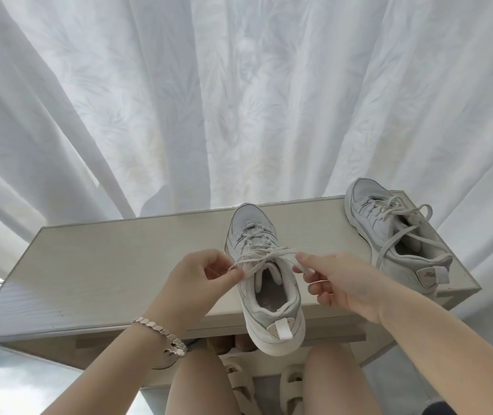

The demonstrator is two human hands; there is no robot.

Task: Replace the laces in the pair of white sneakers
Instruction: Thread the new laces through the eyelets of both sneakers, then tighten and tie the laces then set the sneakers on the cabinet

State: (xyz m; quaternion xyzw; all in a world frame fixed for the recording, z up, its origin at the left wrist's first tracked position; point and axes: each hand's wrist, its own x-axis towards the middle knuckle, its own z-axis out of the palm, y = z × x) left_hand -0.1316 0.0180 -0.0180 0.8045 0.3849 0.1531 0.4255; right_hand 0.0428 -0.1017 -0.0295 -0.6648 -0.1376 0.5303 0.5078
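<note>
The near sneaker point(270, 298) sits on the bench point(104, 265). Its heel points at the person and hangs a bit over the near edge. The left hand point(197, 277) pinches one end of its lace point(264, 259). The right hand point(341, 283) pinches the other end, its fingers point(306, 260) curled on it. The lace is soft, thin and floppy, so I think it is best held close to the tips. The shoe looks light and may slide when pulled. The other sneaker point(389, 235) lies at the far right, laces loose.
</note>
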